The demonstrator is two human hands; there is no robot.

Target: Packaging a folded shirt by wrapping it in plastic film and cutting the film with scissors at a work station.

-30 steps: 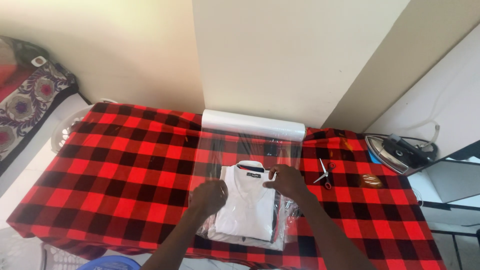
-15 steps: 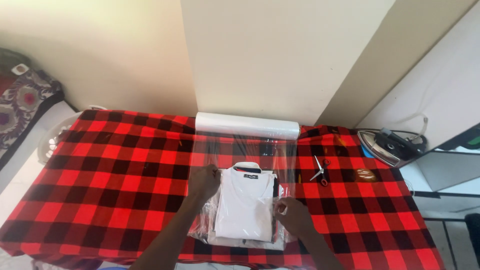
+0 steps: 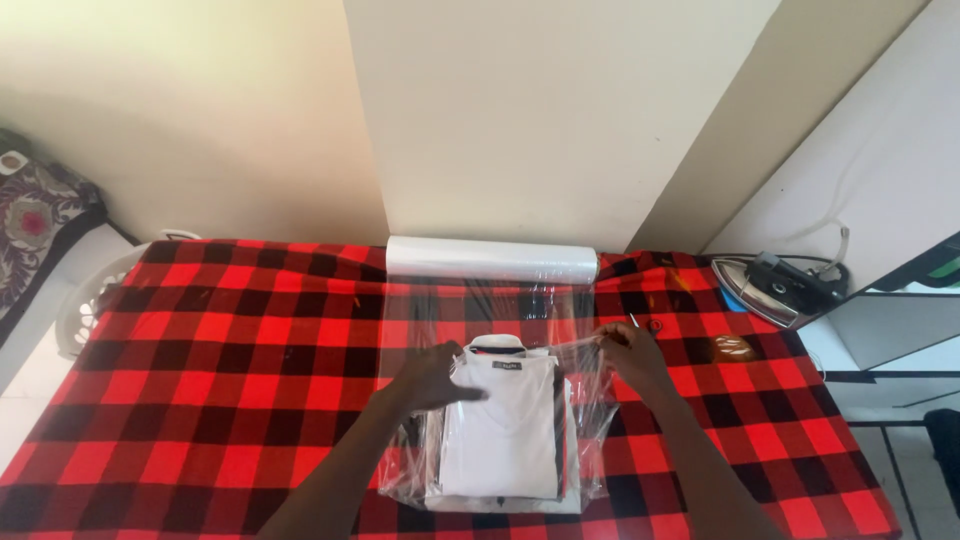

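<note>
— Pressing down now, the left hand (image 3: 432,375) lies flat and spread on the upper left part of the folded white shirt (image 3: 505,425), fingers reaching toward the collar. It grips nothing, just palm on cloth.

— And the right hand (image 3: 628,352)?

— Pinched narrow. Its fingertips hold the edge of the clear plastic film (image 3: 560,345) just off the shirt's upper right corner, with the sheet pulled taut and lifted a little there.

— Where does the shirt sit?

— On the near middle of the bench (image 3: 220,400), collar pointing away from the person, lying on a stack of other folded clothes with a dark edge showing down its right side. The film lies under the stack and bunches at the lower corners.

— Where does the film come from?

— From the roll of plastic (image 3: 490,258) lying crosswise at the far edge of the bench, against the wall. The sheet runs straight from it toward the shirt.

— What covers the bench?

— A red and black checked cloth (image 3: 200,330), end to end.

— Anything beyond the right hand?

— Scissors (image 3: 645,324) peek out just past its knuckles, mostly hidden. Further right a small brown object (image 3: 733,348) rests on the cloth; I can't tell what it is. At the far right corner a clothes iron (image 3: 775,290) sits with its cord trailing behind.

— And on the left?

— A patterned fabric (image 3: 40,215) off the bench's edge, well apart from the hands.
</note>
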